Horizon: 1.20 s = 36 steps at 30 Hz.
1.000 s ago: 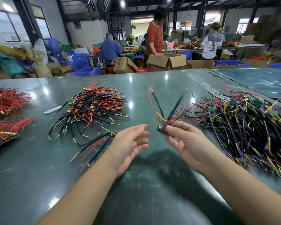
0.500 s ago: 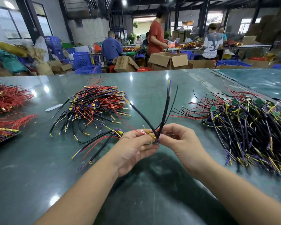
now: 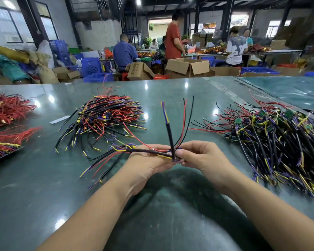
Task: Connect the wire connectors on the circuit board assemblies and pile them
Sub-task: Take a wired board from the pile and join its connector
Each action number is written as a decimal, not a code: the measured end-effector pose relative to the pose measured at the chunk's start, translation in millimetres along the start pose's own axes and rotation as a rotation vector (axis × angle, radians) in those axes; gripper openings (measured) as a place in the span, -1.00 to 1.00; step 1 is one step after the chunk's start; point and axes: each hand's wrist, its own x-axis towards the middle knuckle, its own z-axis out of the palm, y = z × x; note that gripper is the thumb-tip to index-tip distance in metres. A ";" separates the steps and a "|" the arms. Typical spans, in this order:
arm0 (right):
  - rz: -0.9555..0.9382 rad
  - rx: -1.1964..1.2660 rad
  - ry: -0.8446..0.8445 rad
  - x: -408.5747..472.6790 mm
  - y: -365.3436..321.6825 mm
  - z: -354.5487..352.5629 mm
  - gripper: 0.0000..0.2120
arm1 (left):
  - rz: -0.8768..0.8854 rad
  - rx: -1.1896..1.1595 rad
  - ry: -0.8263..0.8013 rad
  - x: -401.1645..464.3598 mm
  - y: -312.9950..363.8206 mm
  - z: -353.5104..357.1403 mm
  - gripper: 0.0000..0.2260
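A factory assembly hall. A long green worktop carries heaps of cut wires: a black, red and yellow wire pile, a wire and circuit board pile and red wire bundles. Behind it stand open cardboard boxes and blue plastic crates, and workers bend over other benches under a dark beamed roof.

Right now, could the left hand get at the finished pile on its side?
Probably yes: the pile lies open on the table ahead-left, but the left hand grips the wire assembly and must let go first.
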 end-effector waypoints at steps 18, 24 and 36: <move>-0.086 0.069 -0.050 3.1 3.7 -9.7 -0.99 | 0.028 -0.036 -0.101 1.4 -1.4 0.1 -0.80; -0.129 0.067 -0.137 2.9 3.0 -17.5 -0.75 | 0.111 0.063 -0.168 4.0 -2.9 -5.4 -0.84; -0.050 0.217 -0.191 5.4 10.3 -16.1 -0.88 | 0.073 -0.116 -0.251 5.0 -6.4 -7.6 -0.85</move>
